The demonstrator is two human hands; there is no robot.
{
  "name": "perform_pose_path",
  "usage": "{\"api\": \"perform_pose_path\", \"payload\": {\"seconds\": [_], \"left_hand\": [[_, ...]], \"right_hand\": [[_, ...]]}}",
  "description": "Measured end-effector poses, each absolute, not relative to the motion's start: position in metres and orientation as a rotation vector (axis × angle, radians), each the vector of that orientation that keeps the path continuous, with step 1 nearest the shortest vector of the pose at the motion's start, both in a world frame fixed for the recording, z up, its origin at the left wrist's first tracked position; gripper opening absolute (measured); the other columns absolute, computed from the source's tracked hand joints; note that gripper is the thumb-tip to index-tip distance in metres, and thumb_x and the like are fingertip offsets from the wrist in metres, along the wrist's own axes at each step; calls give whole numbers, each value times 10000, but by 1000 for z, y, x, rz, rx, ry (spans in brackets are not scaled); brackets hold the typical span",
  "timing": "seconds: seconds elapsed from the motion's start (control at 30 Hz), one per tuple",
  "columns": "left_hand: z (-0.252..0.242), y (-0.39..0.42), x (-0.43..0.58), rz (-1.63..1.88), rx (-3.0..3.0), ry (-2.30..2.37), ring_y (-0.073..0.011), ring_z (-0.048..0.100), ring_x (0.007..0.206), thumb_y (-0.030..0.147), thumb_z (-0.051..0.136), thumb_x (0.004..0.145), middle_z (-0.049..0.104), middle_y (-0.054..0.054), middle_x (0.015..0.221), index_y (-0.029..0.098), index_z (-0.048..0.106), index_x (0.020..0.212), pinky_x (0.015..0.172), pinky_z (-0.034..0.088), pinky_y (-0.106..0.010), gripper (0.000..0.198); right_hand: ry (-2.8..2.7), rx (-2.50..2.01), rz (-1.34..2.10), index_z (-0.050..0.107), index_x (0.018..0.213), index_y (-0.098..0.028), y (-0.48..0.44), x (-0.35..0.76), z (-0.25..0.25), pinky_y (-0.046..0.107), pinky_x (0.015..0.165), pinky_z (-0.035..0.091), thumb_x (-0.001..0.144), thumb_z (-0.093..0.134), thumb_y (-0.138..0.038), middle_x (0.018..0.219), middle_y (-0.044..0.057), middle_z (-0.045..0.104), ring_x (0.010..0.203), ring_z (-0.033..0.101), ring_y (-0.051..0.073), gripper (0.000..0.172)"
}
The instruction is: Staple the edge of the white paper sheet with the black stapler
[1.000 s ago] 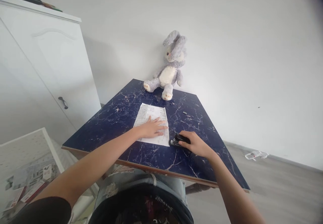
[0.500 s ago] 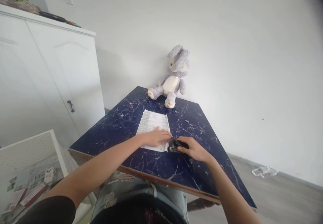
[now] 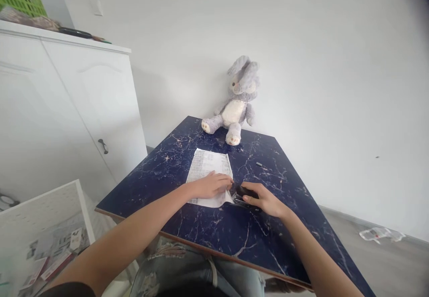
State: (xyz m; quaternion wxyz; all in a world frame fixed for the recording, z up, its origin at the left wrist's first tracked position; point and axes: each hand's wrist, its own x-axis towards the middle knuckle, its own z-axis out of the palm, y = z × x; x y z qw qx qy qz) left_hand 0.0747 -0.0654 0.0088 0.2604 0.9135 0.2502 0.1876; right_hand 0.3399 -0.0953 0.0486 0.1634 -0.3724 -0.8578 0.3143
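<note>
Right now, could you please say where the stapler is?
In the head view, the stapler is in the right hand, at the right edge of the paper.

Before me rises a plain white wall [image 3: 318,73], with a soft shadow beside the white cabinet [image 3: 33,96] on my left. One cabinet door has a dark handle [image 3: 103,146]. I am at a dark blue, marble-patterned desk [image 3: 147,176]; to my right lies grey floor [image 3: 355,243].

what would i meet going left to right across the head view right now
White cabinet → printed paper → black stapler → clear plastic packaging on the floor
</note>
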Motion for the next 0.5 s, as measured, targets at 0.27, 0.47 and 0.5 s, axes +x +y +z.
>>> {"api": "perform_pose_path", "payload": {"seconds": [0.27, 0.47, 0.5], "left_hand": [[2, -59, 74, 466, 2435, 571, -288, 362, 1458, 436, 561, 958, 497, -28, 1513, 350, 605, 1322, 1231, 15, -565, 376], [0, -54, 75, 441, 2417, 630, -289, 333, 1471, 463, 558, 959, 481, -13, 1528, 353, 647, 1282, 1230, -34, -559, 352], [1, -54, 76, 441, 2419, 641, -289, 330, 1472, 460, 556, 961, 485, -14, 1524, 352, 646, 1283, 1230, -47, -558, 352]], "right_hand": [[-2549, -1040, 939, 620, 938, -207, -87, 344, 57, 308, 704, 405, 955, 558, -482, 881, 41, 653, 766, 548, 198, 282], [-2590, -1029, 975, 644, 1021, -232, -91, 341, 66, 352, 805, 442, 936, 603, -439, 1007, 70, 670, 889, 594, 239, 227], [-2577, -1032, 994, 645, 1043, -239, -91, 340, 65, 353, 814, 445, 937, 602, -460, 1019, 68, 669, 901, 597, 242, 250]]}}
